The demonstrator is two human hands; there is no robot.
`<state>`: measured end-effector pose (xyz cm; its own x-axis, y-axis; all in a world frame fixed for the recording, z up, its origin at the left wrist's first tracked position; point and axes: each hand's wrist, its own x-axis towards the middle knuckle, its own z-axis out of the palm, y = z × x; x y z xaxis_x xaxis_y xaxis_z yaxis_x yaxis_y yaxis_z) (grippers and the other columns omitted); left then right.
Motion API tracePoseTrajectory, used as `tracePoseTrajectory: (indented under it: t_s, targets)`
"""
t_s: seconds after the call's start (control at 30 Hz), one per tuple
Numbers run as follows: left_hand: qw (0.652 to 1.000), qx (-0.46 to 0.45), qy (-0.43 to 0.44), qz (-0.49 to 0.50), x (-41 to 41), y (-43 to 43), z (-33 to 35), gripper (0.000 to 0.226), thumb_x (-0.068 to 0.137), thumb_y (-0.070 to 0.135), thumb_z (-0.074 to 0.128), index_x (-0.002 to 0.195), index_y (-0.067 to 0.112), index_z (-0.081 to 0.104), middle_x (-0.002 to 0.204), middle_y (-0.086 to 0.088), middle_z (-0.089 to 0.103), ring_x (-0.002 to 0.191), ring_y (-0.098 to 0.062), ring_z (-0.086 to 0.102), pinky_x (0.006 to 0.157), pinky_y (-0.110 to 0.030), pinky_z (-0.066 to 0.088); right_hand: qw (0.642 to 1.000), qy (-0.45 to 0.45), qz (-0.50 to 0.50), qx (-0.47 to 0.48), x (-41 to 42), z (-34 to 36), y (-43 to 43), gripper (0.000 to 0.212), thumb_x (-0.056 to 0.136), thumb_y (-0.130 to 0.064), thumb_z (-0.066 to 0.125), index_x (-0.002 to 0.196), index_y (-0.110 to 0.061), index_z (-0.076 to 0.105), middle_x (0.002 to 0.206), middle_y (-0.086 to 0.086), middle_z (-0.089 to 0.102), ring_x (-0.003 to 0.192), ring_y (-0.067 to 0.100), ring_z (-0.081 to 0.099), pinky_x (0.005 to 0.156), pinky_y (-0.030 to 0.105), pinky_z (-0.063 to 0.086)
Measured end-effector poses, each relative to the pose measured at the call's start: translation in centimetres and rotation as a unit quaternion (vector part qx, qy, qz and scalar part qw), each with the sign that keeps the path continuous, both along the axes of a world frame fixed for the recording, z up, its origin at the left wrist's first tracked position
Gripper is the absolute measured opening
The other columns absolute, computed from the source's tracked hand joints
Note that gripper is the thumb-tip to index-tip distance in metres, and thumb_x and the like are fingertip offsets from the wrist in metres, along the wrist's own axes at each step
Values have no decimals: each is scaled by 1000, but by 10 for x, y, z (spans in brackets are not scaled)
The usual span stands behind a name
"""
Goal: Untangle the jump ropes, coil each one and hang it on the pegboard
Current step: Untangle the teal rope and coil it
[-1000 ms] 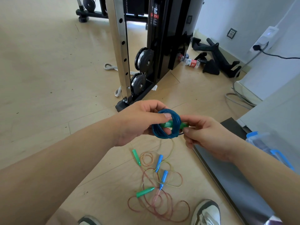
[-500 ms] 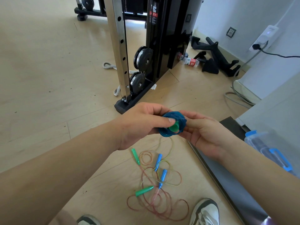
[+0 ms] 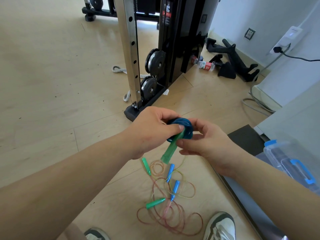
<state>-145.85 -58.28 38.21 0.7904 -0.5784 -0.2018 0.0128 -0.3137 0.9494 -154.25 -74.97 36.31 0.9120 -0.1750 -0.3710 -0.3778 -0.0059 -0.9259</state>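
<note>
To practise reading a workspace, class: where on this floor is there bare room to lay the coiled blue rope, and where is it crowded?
Free: the wide floor left of the gym machine's post, and the strip between its base and the grey cable. Crowded: the tangled ropes by the shoes, and the black attachments by the wall.
</note>
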Motion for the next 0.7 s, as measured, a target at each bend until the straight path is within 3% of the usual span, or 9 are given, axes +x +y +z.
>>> tracePoseTrajectory:
  t_s: [0.1,0.2,0.37,0.5,0.6,0.7]
  targets:
    - [999,-9,-32,22,4,0,-1,14,93,15,72,102,23,79,89,4,78,83,-11,72,77,-22,61,998,32,-12,45,-2,2,3,47,86,-10,81,129,-20,63,118,12,74,101,29,76,89,49,62]
    - [997,2,-72,8,0,-1,-3,14,92,16,73,101,24,79,88,7,77,84,-7,71,80,-25,60,998,59,2,19,-4,5,9,40,89,-22,78,126,-18,63,102,12,79,94,29,78,92,49,61]
    - [987,48,-156,-10,2,0,-3,12,93,16,71,101,23,77,82,10,74,75,0,66,74,-17,54,995,91,5,35,-4,1,9,44,91,-6,72,130,-20,59,102,12,80,96,27,78,92,46,60]
    - [987,49,-150,-27,1,0,-2,16,92,15,71,103,25,77,80,16,74,75,2,68,71,-13,53,998,56,-8,37,-1,-5,7,45,86,-10,81,127,-19,64,107,12,79,106,28,74,96,46,59]
    - [986,69,-147,-40,-3,-2,-5,14,93,13,69,99,22,77,64,23,66,61,9,60,59,-5,42,997,62,24,-45,-1,-8,1,47,88,-5,78,128,-21,61,98,12,80,101,33,75,96,50,59]
    - [989,84,-120,-26,8,2,-4,13,95,16,67,97,26,76,78,11,76,77,-1,69,71,-17,54,979,72,91,-165,0,-8,-6,48,92,-9,72,135,-26,58,96,2,80,99,19,75,94,39,59]
